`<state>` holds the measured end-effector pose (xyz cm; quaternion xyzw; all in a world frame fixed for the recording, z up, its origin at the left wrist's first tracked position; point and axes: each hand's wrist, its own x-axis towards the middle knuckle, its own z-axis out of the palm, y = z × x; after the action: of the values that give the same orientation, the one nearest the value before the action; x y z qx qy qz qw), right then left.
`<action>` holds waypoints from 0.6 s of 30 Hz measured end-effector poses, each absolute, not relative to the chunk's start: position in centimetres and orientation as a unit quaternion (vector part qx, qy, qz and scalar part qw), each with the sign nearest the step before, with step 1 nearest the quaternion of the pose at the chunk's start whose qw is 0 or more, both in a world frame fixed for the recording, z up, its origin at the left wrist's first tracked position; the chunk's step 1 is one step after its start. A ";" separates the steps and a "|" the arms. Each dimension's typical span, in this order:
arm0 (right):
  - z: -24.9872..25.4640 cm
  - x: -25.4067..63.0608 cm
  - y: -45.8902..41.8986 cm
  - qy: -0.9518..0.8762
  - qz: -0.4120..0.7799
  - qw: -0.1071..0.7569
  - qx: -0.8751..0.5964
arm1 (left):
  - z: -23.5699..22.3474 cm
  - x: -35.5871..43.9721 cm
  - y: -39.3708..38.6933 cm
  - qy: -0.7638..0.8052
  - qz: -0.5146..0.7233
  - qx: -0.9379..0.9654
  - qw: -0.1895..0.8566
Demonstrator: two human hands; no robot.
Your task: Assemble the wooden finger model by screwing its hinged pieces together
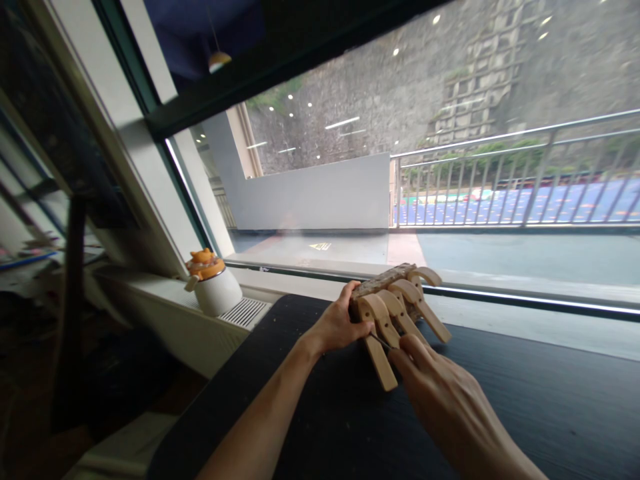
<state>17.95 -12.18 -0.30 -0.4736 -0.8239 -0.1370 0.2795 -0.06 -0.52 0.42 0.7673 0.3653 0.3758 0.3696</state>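
Note:
A wooden piece (395, 303) rests on the black table, with a rough bark-covered strip at its back and several pale curved arms with dark holes along its front. My left hand (340, 323) is closed around its left end, thumb near the nearest arm. A thin metal shaft (381, 341), like a screwdriver's, reaches from my right hand (435, 373) toward that nearest arm, close to my left thumb. The fingers of my right hand are closed around this tool, hiding its handle. I cannot tell whether the tip sits in a hole.
The black table (500, 407) stands against a large window, its rounded edge at the left. A white pot (219, 293) with an orange animal-shaped lid sits on the sill beside a vent grille (247, 312). Outside is a metal railing (530, 180).

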 end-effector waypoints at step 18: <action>-0.7 18.6 -10.9 -0.761 0.018 0.362 -0.539 | 0.3 0.0 -0.5 0.375 0.375 0.771 0.354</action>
<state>18.64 -10.87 -0.71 -0.5389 -0.7605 0.0180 0.3616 -0.01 -0.54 0.34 0.7705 0.3745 0.3746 0.3545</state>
